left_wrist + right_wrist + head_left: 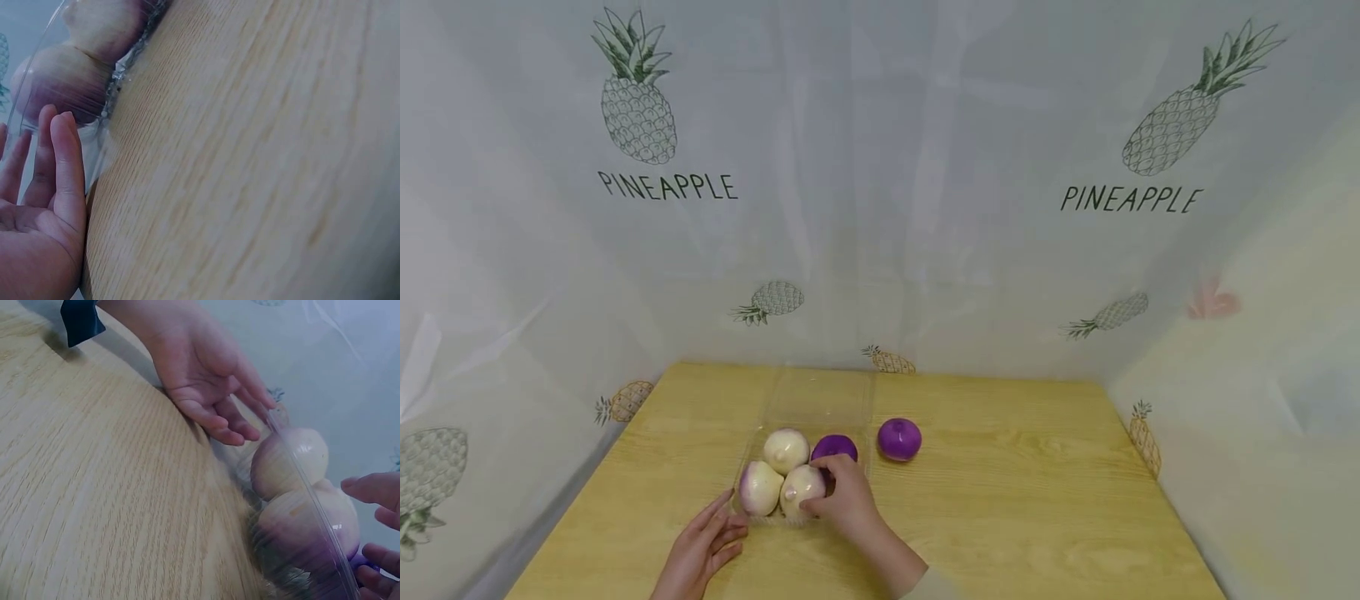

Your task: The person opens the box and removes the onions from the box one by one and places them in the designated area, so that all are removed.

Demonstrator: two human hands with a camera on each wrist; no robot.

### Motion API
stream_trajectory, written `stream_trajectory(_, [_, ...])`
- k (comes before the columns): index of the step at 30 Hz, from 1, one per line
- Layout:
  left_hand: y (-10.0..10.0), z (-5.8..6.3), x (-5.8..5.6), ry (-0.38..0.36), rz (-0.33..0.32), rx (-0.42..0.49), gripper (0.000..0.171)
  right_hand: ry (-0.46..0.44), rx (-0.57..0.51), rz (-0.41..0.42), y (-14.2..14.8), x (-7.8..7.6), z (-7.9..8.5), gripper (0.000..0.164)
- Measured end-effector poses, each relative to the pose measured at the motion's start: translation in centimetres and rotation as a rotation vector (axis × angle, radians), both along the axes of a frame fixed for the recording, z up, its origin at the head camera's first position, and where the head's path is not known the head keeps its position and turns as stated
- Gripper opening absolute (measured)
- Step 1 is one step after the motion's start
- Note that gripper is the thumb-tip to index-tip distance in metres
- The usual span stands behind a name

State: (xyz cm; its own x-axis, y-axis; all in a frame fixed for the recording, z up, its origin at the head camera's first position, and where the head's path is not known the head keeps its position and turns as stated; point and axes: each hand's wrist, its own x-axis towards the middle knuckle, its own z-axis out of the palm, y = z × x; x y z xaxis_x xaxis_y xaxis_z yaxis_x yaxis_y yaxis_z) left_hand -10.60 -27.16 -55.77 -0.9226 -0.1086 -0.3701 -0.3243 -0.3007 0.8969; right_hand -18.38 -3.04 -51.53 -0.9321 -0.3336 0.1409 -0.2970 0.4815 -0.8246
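A clear plastic clamshell box (867,492) lies with its lid (820,398) folded back. Inside sit three whitish bulbs with purple tinges, like onions, and one purple bulb (835,447). My right hand (853,500) spans the front right whitish bulb (796,492), thumb at its front and fingers over its far side. In the right wrist view that bulb (306,519) is between thumb and fingers. My left hand (700,546) has its fingers extended at the box's front left corner, beside the left bulb (760,488). Another whitish bulb (786,451) sits behind.
A second purple bulb (899,439) stands on the wooden table (1000,500), just right of the box. White sheeting (887,208) printed with pineapples hangs behind and along both sides of the table.
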Motion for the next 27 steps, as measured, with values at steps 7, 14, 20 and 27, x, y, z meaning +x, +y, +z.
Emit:
stream_trajectory(7, [-0.01, -0.28, 0.54, 0.011, -0.024, -0.013, 0.042, 0.08, 0.004, 0.03, -0.13, 0.35, -0.61, 0.049])
stream_trajectory(14, [0.45, -0.22, 0.15, 0.021, 0.048, -0.022, 0.022, 0.141, 0.054, 0.037, -0.23, 0.13, -0.66, 0.051])
stream_trajectory(20, [0.52, -0.22, 0.03, 0.047, 0.062, -0.01, 0.019, 0.12, 0.111, 0.055, -0.49, 0.03, 0.01, 0.054])
stream_trajectory(27, [0.49, -0.2, 0.08, 0.057, 0.055, -0.004, 0.021, 0.104, 0.16, 0.055, -0.98, -0.29, -0.22, 0.054])
